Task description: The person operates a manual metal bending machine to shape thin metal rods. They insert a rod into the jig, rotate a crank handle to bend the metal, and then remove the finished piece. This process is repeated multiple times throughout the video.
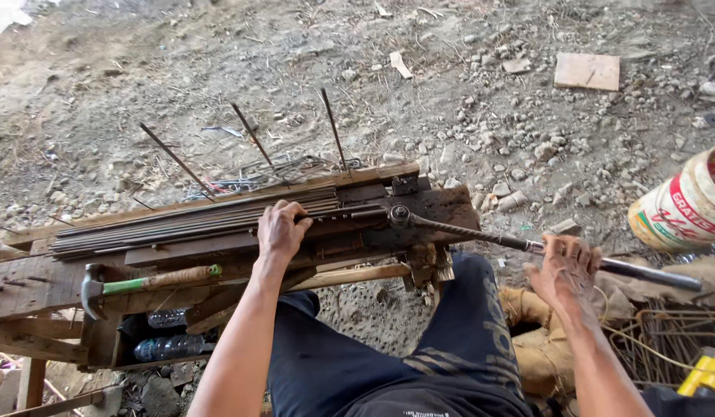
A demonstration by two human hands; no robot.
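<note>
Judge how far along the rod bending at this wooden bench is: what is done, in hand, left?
Done: bent rod pieces lie piled at lower right. In hand: the left hand presses the straight rod bundle on the bench, while the right hand grips the bending lever. Left: most rods look straight.

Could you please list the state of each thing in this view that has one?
left hand: pressed flat on the rods, holding them down
right hand: closed around the lever bar
steel rods: bundled, lying flat along the bench
lever bar: swung out to the right, pivoted at the bench
hammer: lying idle on the bench
plastic bottles: lying on their sides under the bench
bucket: tipped over
</note>
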